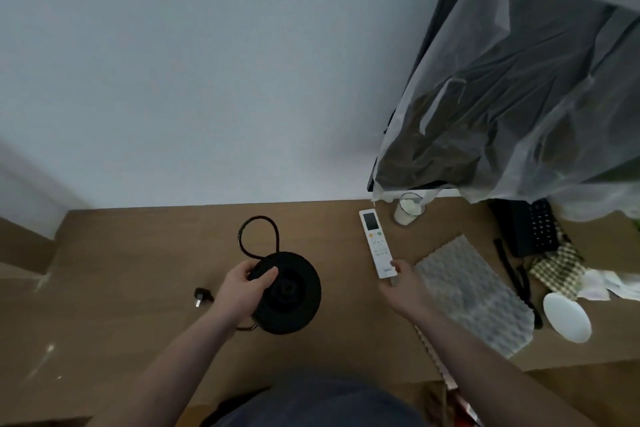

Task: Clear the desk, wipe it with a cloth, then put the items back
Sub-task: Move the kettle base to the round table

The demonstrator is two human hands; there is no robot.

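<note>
Under the left hand [244, 288], whose fingers curl over its rim, sits a round black plastic kettle base [289, 293] on the wooden desk [138, 270]; the right hand [403, 288] pinches a slim white remote [377, 244], bumpy grey foam sheet [474, 291] just beside it

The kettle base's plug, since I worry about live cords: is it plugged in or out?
Out. The plug lies loose on the desk, prongs bare, left of the kettle base.

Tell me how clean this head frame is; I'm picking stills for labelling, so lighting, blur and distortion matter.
Head view: dim, flat light, no glare; wide-angle bending curves the desk edge; the remote buttons are soft; the black base under the left hand loses detail; the right hand is slightly blurred.
</note>
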